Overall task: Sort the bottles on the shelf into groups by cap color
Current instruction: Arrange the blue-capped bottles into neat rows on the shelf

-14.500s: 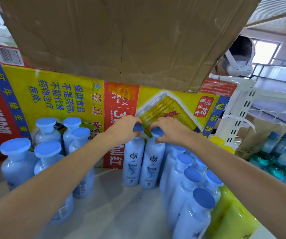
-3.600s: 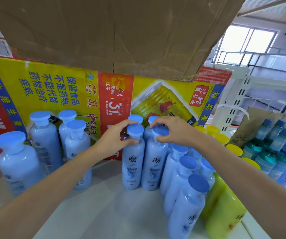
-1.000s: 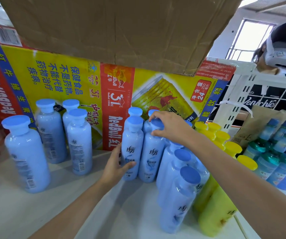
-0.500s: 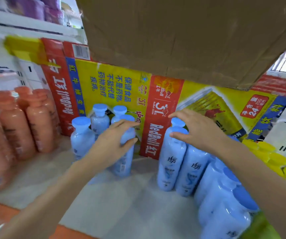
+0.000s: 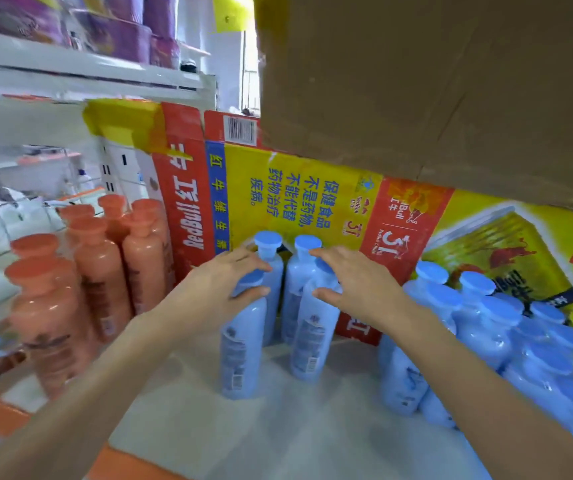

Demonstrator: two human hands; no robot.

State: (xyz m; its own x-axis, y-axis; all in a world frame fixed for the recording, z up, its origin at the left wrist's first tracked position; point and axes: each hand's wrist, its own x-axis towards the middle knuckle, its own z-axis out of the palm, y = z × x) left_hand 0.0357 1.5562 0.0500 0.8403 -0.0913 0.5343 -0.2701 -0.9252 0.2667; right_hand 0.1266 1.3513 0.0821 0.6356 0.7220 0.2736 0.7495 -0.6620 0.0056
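Starting left, we see orange-capped bottles (image 5: pixel 98 271) clustered; our left hand (image 5: pixel 216 289) wraps the front blue-capped bottle (image 5: pixel 243 348); our right hand (image 5: pixel 357 285) clasps the neighbouring bottle (image 5: pixel 312 341) on the shelf (image 5: pixel 278 427); the blue-capped group (image 5: pixel 486 317) crowds right.

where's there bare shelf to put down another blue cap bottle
Bare shelf lies in front of the four blue-capped bottles, plus a gap between them and the big blue cluster. Crowded: orange-capped bottles on the left, blue cluster on the right.
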